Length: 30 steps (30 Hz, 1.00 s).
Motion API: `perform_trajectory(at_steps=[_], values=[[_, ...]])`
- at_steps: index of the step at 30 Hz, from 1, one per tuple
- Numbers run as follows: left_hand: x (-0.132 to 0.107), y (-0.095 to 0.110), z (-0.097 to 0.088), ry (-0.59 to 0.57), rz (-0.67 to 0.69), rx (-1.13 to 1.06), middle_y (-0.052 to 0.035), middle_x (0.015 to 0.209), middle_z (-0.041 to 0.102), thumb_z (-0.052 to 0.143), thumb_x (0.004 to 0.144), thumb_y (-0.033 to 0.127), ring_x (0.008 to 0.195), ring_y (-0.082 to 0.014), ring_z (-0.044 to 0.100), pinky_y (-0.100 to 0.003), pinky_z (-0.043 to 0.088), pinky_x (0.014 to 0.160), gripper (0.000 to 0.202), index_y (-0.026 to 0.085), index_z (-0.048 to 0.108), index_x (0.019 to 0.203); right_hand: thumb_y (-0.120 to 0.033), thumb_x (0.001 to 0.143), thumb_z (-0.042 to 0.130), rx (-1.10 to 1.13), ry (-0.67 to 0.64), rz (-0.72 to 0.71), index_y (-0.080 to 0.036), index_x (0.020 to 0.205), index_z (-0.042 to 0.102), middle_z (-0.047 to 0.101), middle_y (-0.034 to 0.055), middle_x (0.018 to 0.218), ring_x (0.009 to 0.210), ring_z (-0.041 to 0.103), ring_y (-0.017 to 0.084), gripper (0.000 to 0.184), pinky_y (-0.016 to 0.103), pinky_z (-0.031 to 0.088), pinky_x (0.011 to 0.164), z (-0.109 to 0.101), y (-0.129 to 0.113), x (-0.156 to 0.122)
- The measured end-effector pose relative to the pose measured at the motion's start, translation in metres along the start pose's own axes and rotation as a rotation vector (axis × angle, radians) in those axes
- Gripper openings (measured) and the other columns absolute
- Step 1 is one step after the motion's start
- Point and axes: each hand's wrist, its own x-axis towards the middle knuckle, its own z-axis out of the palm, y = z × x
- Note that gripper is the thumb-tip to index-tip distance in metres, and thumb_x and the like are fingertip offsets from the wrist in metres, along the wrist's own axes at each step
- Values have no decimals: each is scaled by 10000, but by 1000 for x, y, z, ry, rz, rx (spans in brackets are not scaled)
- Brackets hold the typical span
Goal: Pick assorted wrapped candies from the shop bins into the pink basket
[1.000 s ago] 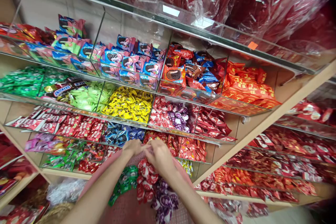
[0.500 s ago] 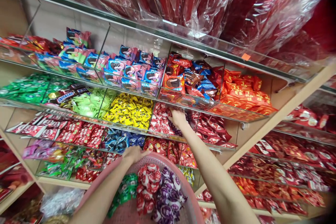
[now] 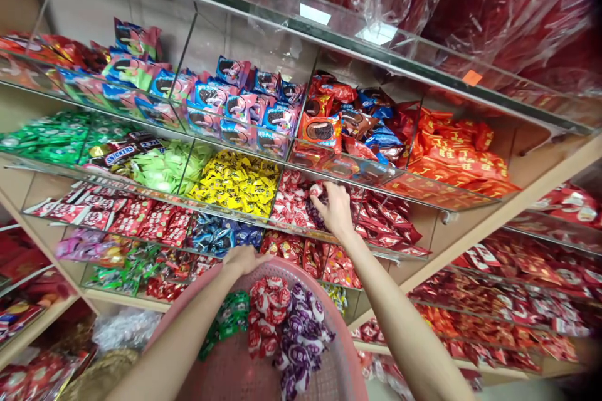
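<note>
Left hand (image 3: 245, 260), yours: closed over the upper rim of the pink basket (image 3: 301, 272), fingers hooked past the edge, basket below and toward you. Right hand (image 3: 337, 208): reaching up and forward into a compartment of the glass shelf, palm turned left, thumb and fingers partly spread. One red-and-white sweet (image 3: 316, 189) sits at your right fingertips; cannot tell whether you pinch it or it lies just behind them. Purple shelf sweets (image 3: 315, 214) just below and left of your right thumb; red-and-white shelf sweets (image 3: 289, 200) farther left; dark red packets (image 3: 385, 220) to the right of your wrist. In the basket, between your forearms, left to right: green packets (image 3: 234, 314), red-and-white wrapped sweets (image 3: 268, 310), purple wrapped sweets (image 3: 303, 332), the last nearest your right forearm.
</note>
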Motion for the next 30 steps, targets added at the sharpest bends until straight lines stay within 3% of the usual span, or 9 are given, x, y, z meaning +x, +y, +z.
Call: perform_trajectory(at_steps=[2,4,8,11,20,26,30], values=[[1,0,1,0,-2,-4,-189,982,667,206,598,830,948,-338,597,-405,450,797,887,159,697,906,-346,825,475,155,14,-27,-186,1129,457,568,80,1049,944,460,229,344,347,347,802,-6,-16,-27],[0,1,1,-4,-8,-5,-194,983,665,204,593,834,948,-339,597,-407,449,800,895,155,697,903,-336,822,486,278,-51,-65,-197,1115,455,562,72,1043,952,460,215,326,336,352,807,-6,-34,-59],[-3,4,-2,-7,-19,-8,-196,979,666,198,587,839,945,-349,596,-420,452,787,905,156,698,908,-286,793,534,365,-384,-114,-239,1087,471,568,38,1020,949,470,203,304,329,358,799,17,-54,-120],[-6,4,-3,2,-6,-16,-186,969,672,192,589,839,942,-343,598,-413,451,787,897,169,702,900,-271,766,562,350,-579,-109,-218,1054,493,573,44,996,931,485,203,300,325,373,790,38,-53,-146],[-6,3,-3,9,-3,-14,-178,952,677,187,590,837,932,-339,603,-416,455,784,880,168,701,843,-300,746,582,227,-693,-207,-210,1013,537,580,58,1002,959,472,218,285,342,366,819,59,-48,-155],[-5,2,-1,16,-14,-12,-184,975,670,206,593,829,950,-336,597,-401,455,796,873,160,693,872,-277,720,601,148,-654,-200,-196,1035,534,557,67,1003,944,463,229,332,368,373,820,77,-49,-165],[-4,1,0,33,-10,-15,-188,977,668,197,584,838,943,-338,599,-399,460,785,901,148,689,890,-272,720,609,140,-633,-200,-212,1055,527,552,62,1009,955,469,232,350,377,378,827,70,-50,-159]])
